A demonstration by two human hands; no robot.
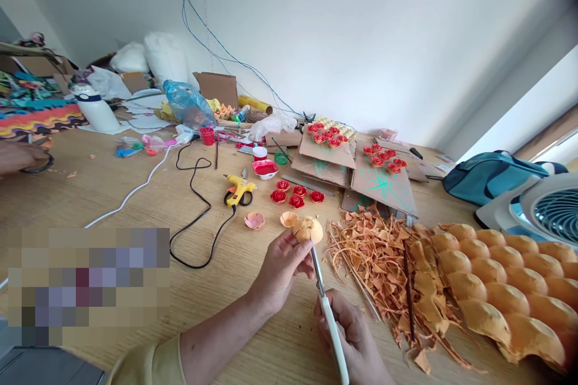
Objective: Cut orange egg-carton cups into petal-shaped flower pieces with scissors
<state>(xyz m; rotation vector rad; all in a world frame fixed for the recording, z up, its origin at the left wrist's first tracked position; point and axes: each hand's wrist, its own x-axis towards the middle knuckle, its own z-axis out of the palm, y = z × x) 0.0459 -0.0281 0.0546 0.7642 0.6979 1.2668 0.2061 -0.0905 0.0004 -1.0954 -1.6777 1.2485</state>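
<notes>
My left hand (277, 271) pinches an orange egg-carton cup (307, 230), its rounded base turned toward me. In my right hand (350, 334) is a pair of scissors (329, 319) with white handles; the blade tips meet the cup's lower edge. Just behind the cup lie a cut orange cup (289, 219) and a pinkish cup (254, 221) on the table. Several red paper roses (297, 200) sit a little farther off. To the right spreads a heap of orange carton scraps (370, 252).
A yellow glue gun (237, 189) with a black cord lies left of the roses, near a dish of red paint (265, 169). Orange egg trays (510, 277) fill the right side, by a fan (553, 207). Cardboard sheets (383, 183) carry more roses. Another person's hand (20, 156) holds scissors at far left.
</notes>
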